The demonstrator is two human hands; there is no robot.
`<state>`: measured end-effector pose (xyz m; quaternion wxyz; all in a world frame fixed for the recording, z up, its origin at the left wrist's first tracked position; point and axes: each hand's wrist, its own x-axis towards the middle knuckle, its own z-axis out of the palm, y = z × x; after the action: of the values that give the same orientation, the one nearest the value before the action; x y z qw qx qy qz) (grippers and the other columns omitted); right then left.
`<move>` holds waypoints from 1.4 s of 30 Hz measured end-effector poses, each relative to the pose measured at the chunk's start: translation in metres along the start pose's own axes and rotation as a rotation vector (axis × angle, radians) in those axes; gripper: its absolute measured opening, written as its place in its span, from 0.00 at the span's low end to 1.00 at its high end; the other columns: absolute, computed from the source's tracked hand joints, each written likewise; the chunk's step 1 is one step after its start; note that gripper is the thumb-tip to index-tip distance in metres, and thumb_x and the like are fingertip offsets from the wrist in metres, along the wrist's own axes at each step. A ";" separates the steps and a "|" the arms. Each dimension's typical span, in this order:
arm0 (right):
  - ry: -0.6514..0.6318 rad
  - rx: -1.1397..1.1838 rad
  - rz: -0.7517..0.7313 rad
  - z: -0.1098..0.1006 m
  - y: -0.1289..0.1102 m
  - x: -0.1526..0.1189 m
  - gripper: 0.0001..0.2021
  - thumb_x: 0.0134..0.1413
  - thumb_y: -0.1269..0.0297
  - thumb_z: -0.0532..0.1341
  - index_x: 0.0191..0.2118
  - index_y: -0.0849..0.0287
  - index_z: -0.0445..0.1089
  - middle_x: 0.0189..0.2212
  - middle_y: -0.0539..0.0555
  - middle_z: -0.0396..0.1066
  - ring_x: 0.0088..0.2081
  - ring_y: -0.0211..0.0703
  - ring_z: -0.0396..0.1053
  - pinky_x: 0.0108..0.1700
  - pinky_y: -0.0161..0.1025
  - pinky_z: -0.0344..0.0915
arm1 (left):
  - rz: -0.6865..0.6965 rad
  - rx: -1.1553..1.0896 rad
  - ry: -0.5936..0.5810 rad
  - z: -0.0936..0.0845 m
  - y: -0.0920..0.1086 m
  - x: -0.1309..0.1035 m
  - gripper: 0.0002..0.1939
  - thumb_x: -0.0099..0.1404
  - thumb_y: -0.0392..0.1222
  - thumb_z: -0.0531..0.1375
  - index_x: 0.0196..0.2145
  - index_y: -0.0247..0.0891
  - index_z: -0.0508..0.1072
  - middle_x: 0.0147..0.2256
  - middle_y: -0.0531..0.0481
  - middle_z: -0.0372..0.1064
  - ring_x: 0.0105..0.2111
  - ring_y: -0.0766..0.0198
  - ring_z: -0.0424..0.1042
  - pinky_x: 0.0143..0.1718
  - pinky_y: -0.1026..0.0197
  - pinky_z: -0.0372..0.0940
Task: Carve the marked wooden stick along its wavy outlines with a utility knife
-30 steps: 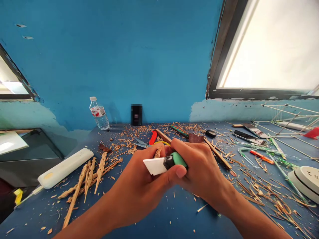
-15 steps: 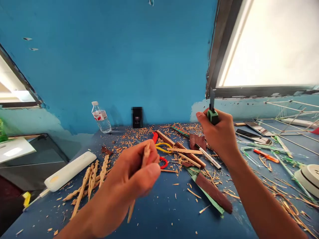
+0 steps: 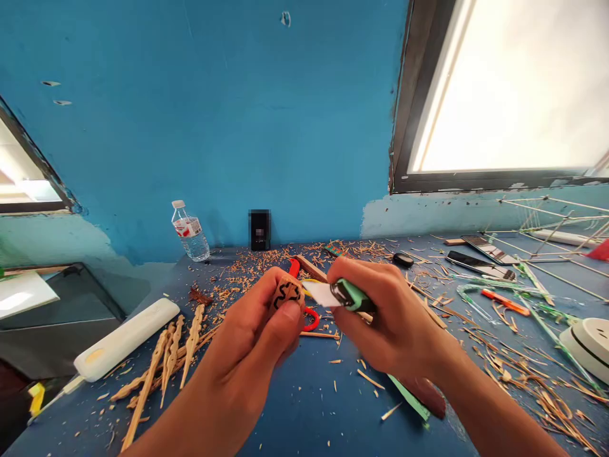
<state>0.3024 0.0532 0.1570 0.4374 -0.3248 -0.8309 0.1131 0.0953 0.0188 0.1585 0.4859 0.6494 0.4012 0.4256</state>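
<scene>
Wall [image 3: 238, 127], blue, runs out of view at the top. Window [image 3: 514, 82] at right is cut off by the frame edge, its pane washed out by glare. Table [image 3: 295, 406] is partly covered by both forearms. Left hand [image 3: 257, 343]: closed around a piece of wood [image 3: 288, 293], held above the table. Right hand [image 3: 390, 317]: gripping a knife [image 3: 352, 295], its lower fingers partly out of sight. Dark red strip [image 3: 432, 400] lies largely beneath the right forearm. Black object [image 3: 260, 238] against the wall is pixelated, its face unreadable. Scissors [image 3: 313, 319] show red handle parts only, the remainder behind the left hand. Knife blade is pale and blurred; contact with the wood cannot be confirmed. Wood shows a black-marked end; the rest is concealed in the grip.
</scene>
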 end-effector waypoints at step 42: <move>0.045 -0.098 0.015 0.046 0.025 0.002 0.05 0.45 0.67 0.58 0.27 0.56 0.59 0.21 0.45 0.65 0.21 0.32 0.54 0.25 0.36 0.44 | -0.011 0.067 -0.109 0.002 -0.006 0.028 0.16 0.66 0.46 0.64 0.29 0.41 0.60 0.24 0.62 0.51 0.23 0.70 0.48 0.22 0.66 0.47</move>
<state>0.2758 0.0779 0.1187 0.4386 -0.3544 -0.8230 0.0680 0.1054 0.0460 0.1567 0.4873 0.6854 0.3918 0.3731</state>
